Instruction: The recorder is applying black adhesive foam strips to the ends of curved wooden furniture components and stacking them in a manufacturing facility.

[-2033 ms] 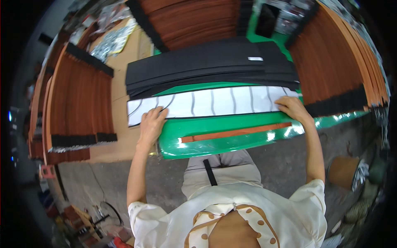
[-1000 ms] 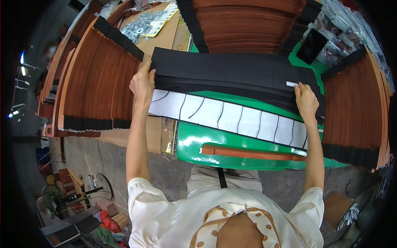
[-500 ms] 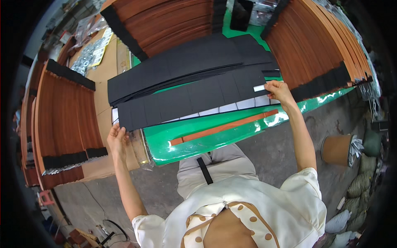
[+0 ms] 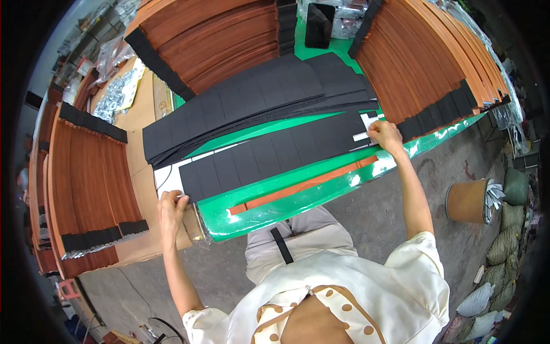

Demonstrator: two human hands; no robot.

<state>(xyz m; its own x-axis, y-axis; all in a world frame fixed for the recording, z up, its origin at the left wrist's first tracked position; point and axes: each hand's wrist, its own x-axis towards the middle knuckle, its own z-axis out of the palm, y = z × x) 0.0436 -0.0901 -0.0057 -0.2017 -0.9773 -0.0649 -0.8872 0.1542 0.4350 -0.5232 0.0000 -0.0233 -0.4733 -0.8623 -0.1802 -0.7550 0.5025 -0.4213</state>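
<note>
A black sheet (image 4: 269,150), scored crosswise into narrow strips, lies at a slant over a white backing sheet (image 4: 167,179) that shows past its left end. My left hand (image 4: 173,217) is closed at the near left corner of that backing, thumb and forefinger pinched; what lies between the fingertips is hard to make out. At the other end, my right hand (image 4: 386,138) pinches a small white tab (image 4: 361,137) beside the black sheet's right edge. Behind them lies a fanned stack of similar black sheets (image 4: 229,106). A reddish-brown strip (image 4: 303,184) rests along the near side.
Stacks of reddish-brown, black-ended boards stand at the left (image 4: 97,183), at the back (image 4: 223,46) and at the right (image 4: 409,69). The green tabletop (image 4: 275,221) has a glossy near edge. A black phone-like slab (image 4: 319,26) lies behind. A brown bin (image 4: 467,202) stands on the floor.
The black sheet has shifted toward me over its white backing, baring more white at the left end and the far edge. My left hand has come slightly nearer my body and rightward.
</note>
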